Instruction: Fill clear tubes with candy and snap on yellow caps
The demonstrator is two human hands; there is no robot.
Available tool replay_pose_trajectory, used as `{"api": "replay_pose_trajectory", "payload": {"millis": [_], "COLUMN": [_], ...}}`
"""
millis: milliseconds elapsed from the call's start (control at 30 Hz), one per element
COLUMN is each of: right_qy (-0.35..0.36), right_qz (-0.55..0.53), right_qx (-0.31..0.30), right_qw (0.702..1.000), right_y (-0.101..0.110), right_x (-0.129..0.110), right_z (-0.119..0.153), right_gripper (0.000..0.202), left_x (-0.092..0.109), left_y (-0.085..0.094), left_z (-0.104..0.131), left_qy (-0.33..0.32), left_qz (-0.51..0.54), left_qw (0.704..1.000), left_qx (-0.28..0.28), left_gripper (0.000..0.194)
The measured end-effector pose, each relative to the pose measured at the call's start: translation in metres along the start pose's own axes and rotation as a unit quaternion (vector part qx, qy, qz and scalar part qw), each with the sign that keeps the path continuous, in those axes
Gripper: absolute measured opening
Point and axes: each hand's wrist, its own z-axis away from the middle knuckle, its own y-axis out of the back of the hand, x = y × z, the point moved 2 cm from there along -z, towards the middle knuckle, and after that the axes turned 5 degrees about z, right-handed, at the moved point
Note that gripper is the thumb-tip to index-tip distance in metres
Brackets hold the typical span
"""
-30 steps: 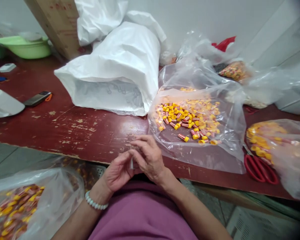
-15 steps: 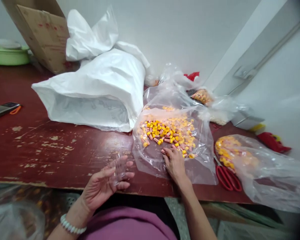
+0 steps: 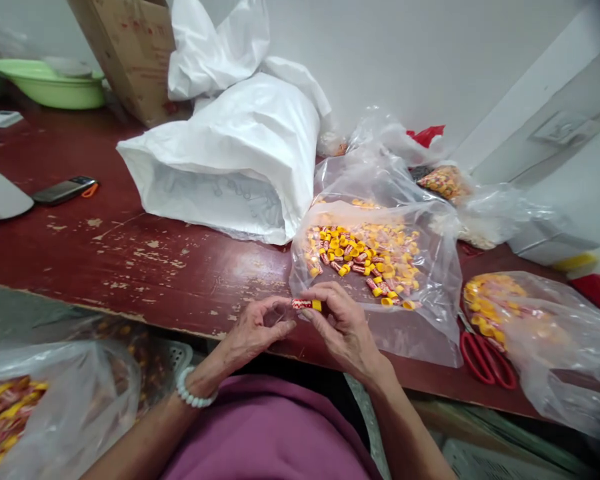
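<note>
A capped tube (image 3: pixel 301 304) has been lifted out of the pile (image 3: pixel 350 250) beyond the right hand (image 3: pixel 344 328) and brought across to the left hand (image 3: pixel 253 328); half a second ago, the right hand was down at that pile and the hands were well apart. Now the fingertips are nearly met, so picking seems done and a fitting step, tube to clear cup (image 3: pixel 279 313), is probably being started. Tube is held between the two hands, over the near part of the table (image 3: pixel 205 270). Long axis is laid side to side, hand to hand, roughly level; the yellow cap (image 3: pixel 317 305) is pointed at the right palm, the red-and-white patterned end at the left fingers. Right hand is narrowed, tube pinched by thumb and fingers at the capped end. Left hand is partly closed, with the clear cup apparently held in it; its outline is faint, and whether the tube's tip is already inside cannot be told. The clear bag (image 3: pixel 415 340) is spread just beyond and beside the right hand.
</note>
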Motion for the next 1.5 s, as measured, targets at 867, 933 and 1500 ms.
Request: {"api": "replay_pose_trajectory", "payload": {"millis": [867, 933, 1500], "right_qy": [-0.032, -0.1, -0.156], "right_qz": [0.049, 0.103, 0.188], "right_qx": [0.193, 0.208, 0.071], "right_qw": [0.979, 0.967, 0.967], "right_y": [-0.027, -0.013, -0.005], "right_x": [0.03, 0.057, 0.078], "right_z": [-0.02, -0.022, -0.031], "right_gripper": [0.019, 0.02, 0.026], "left_x": [-0.008, -0.012, -0.011], "left_y": [-0.024, -0.014, -0.001], "left_z": [0.001, 0.0, -0.003], "left_qy": [-0.028, -0.016, 0.001], "left_qz": [-0.078, -0.038, 0.041], "left_qw": [0.996, 0.999, 0.994], "left_qx": [-0.033, 0.009, 0.099], "left_gripper": [0.009, 0.01, 0.016]}}
